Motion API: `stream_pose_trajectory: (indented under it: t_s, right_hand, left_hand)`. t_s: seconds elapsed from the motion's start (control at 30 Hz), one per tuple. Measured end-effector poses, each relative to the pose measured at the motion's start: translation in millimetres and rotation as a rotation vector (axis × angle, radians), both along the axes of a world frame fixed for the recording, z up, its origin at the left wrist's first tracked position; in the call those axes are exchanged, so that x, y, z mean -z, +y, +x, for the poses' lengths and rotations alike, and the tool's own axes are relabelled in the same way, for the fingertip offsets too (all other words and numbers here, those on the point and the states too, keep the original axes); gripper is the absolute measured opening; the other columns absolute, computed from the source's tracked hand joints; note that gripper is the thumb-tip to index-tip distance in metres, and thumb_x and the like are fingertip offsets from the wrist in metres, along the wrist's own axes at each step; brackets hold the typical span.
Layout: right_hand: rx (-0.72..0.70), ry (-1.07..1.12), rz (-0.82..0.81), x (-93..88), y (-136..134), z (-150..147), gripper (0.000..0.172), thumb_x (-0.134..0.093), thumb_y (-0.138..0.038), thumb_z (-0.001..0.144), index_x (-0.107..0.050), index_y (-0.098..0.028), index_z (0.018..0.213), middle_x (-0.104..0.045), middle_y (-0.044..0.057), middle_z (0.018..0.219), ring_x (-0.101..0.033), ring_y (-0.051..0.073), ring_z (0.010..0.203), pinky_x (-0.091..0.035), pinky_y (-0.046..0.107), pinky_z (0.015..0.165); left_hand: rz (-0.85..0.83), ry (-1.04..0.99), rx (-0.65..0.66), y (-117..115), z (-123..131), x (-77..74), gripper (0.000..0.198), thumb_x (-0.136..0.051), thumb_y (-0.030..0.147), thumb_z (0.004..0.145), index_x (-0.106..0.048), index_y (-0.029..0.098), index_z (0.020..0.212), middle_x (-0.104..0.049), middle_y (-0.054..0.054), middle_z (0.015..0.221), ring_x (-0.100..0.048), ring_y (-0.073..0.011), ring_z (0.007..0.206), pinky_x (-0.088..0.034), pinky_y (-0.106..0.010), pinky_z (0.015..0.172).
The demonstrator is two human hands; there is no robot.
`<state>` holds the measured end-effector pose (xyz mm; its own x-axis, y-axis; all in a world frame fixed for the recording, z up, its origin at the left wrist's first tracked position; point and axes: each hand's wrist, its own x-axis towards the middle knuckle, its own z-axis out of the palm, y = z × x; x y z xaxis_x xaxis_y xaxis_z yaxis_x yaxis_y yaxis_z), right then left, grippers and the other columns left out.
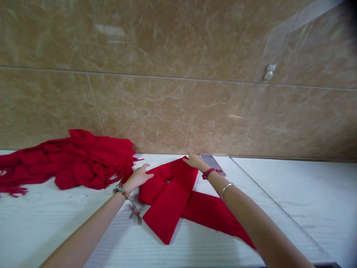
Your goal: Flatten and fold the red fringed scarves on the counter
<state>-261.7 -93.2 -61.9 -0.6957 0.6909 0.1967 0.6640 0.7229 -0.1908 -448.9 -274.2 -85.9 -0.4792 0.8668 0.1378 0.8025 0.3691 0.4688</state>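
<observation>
A red scarf (175,193) lies folded over itself on the white tabletop, with one strip angled toward me and a long tail running right under my right forearm. My right hand (195,162) has its fingers closed on the scarf's upper corner. At the scarf's upper left edge, my left hand (139,176) rests with thumb and fingers apart, the thumb touching the cloth. A small gap in the folds shows near the scarf's middle. A beaded bracelet (124,192) with a dangling tassel hangs from my left wrist.
To the left, a heap of red fringed scarves (92,160) lies against the tiled wall (173,108). A phone (212,163) lies behind my right wrist. A small white figure (269,71) is fixed to the wall. A seam crosses the white table (306,193) on the right.
</observation>
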Motion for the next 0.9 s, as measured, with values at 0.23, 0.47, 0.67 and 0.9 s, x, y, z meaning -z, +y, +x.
stream_pose_trajectory:
  t_s: [0.23,0.47,0.67,0.9]
  right_hand:
    - [0.049,-0.053,-0.030,22.5,31,-17,0.022,-0.053,-0.021,0.080,-0.065,-0.010,0.095,-0.067,0.015,0.097,-0.062,0.021,0.090,-0.044,0.023,0.072]
    - [0.014,0.031,0.034,27.2,26,-16,0.024,-0.048,-0.016,0.083,-0.062,-0.006,0.100,-0.065,0.017,0.098,-0.061,0.021,0.089,-0.043,0.026,0.076]
    - [-0.305,0.072,0.141,15.2,-5,-9,0.025,-0.042,-0.017,0.087,-0.059,-0.015,0.106,-0.061,0.008,0.109,-0.052,0.015,0.103,-0.038,0.026,0.089]
    - [-0.539,-0.128,0.213,24.3,-17,-6,0.026,-0.037,-0.014,0.086,-0.061,-0.009,0.093,-0.063,0.013,0.097,-0.056,0.019,0.092,-0.040,0.030,0.083]
  left_hand:
    - [-0.005,-0.089,0.115,-9,1,1.3,0.049,-0.047,0.009,0.068,-0.047,0.017,0.116,-0.065,-0.007,0.098,-0.061,-0.0165,0.080,-0.046,-0.024,0.069]
    - [-0.042,-0.158,0.204,-11,-6,2.0,0.057,-0.047,0.007,0.066,-0.042,0.018,0.122,-0.063,-0.005,0.095,-0.061,-0.0158,0.080,-0.047,-0.023,0.066]
    - [0.239,0.198,0.334,-15,28,-6.1,0.032,-0.040,0.028,0.087,-0.054,0.015,0.113,-0.052,-0.010,0.114,-0.051,-0.0183,0.104,-0.037,-0.030,0.093]
    - [0.006,0.338,0.579,-15,39,-6.2,0.027,-0.040,0.029,0.088,-0.063,0.016,0.093,-0.061,-0.007,0.096,-0.056,-0.0167,0.089,-0.041,-0.027,0.083]
